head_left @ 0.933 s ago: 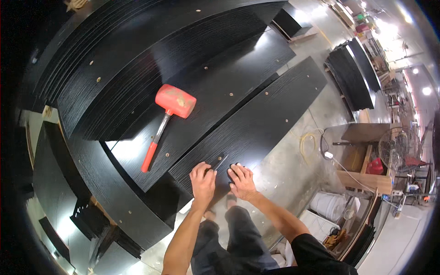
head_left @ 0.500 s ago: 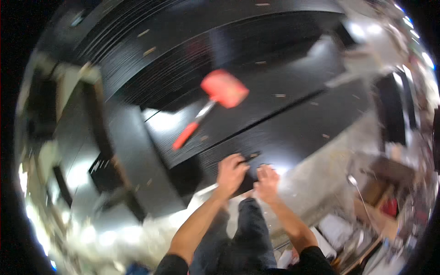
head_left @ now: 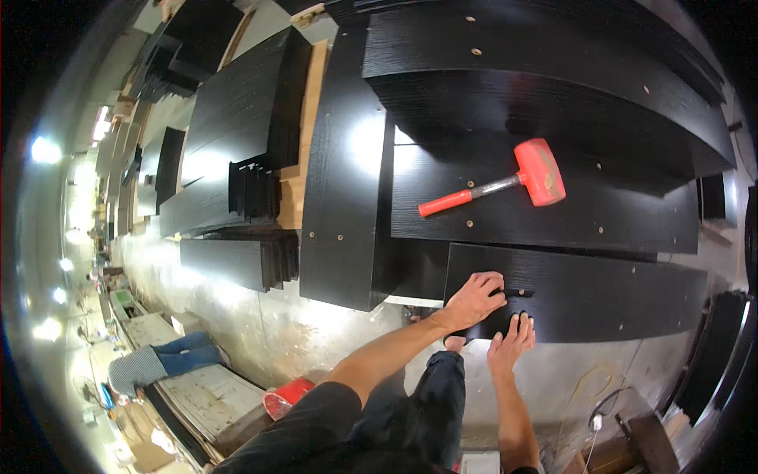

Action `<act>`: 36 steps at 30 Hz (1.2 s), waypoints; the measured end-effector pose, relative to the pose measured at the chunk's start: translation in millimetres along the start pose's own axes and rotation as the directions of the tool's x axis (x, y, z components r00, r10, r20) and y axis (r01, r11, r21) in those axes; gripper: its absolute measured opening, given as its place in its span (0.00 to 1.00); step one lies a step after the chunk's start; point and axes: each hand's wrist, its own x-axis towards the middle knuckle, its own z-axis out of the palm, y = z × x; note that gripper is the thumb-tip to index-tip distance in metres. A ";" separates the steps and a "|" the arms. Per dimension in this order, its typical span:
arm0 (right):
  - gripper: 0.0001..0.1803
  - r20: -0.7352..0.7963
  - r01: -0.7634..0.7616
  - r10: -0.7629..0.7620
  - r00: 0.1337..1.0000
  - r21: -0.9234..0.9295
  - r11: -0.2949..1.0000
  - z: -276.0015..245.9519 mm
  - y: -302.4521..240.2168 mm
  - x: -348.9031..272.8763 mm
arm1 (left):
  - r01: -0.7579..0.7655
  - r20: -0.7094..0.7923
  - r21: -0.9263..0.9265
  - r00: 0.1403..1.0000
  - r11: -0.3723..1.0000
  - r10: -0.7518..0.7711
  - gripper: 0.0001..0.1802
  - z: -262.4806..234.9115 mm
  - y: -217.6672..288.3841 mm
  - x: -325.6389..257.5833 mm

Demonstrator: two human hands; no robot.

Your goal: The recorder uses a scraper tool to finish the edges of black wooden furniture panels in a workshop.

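My left hand point(head_left: 476, 302) is at the near left part of a long black board point(head_left: 584, 288), its fingers curled and closed. A small dark sliver point(head_left: 519, 293) shows by its fingertips, beside a drilled hole; whether the hand grips it I cannot tell. My right hand point(head_left: 512, 346) rests at the board's near edge, thumb apart and fingers bent over the black surface, holding nothing I can see. Beyond the hands a mallet with a red head point(head_left: 541, 172) and red grip lies on another black panel point(head_left: 426, 170).
Black panels with drilled holes point(head_left: 545, 39) stand stacked at the back. More black boards point(head_left: 237, 110) are piled at the left. A red container point(head_left: 288, 397) sits on the floor at lower left. Farther left, another person point(head_left: 170, 363) bends over. A dark cable point(head_left: 604, 407) lies at lower right.
My view has turned to the left, so the mallet and boards appear farther right and the other person shows. Both hands stay at the black board's near edge.
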 end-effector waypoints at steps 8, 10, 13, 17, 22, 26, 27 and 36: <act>0.29 0.040 -0.003 0.003 0.999 0.006 1.000 -10.0 -8.3 -2.5 | -0.027 -0.017 -0.036 0.999 0.999 0.027 0.08 -0.4 0.3 -11.0; 0.28 0.025 0.010 -0.011 1.000 0.020 1.000 -9.4 -12.7 -1.1 | -0.031 -0.036 -0.037 0.999 0.999 0.029 0.08 -1.4 -2.2 -13.9; 0.27 0.021 0.009 -0.010 1.000 0.015 1.000 -8.2 -12.5 -1.4 | -0.019 -0.036 -0.035 0.999 0.999 0.018 0.07 -2.0 -1.7 -13.9; 0.27 0.030 0.018 -0.018 0.999 0.008 1.000 -10.7 -16.8 -0.4 | -0.028 -0.064 -0.034 0.998 0.999 0.026 0.07 -4.0 -3.0 -15.5; 0.28 0.058 0.002 -0.002 0.998 -0.004 1.000 -8.6 -16.7 -2.8 | -0.023 -0.050 -0.058 0.999 0.998 0.020 0.07 -4.5 -5.3 -18.1; 0.29 0.049 0.006 -0.006 0.999 -0.020 1.000 -7.2 -14.8 -3.4 | -0.029 -0.003 -0.022 1.000 0.999 0.028 0.08 -4.8 -5.5 -18.3; 0.29 0.052 0.007 -0.006 0.999 -0.019 1.000 -7.3 -16.3 -3.1 | -0.021 -0.001 -0.032 1.000 0.999 0.021 0.08 -4.4 -6.4 -19.6; 0.30 0.108 0.004 0.003 0.994 -0.061 0.998 -13.5 -15.7 1.5 | 0.005 -0.026 -0.057 1.000 0.998 -0.007 0.09 -6.7 -6.8 -15.0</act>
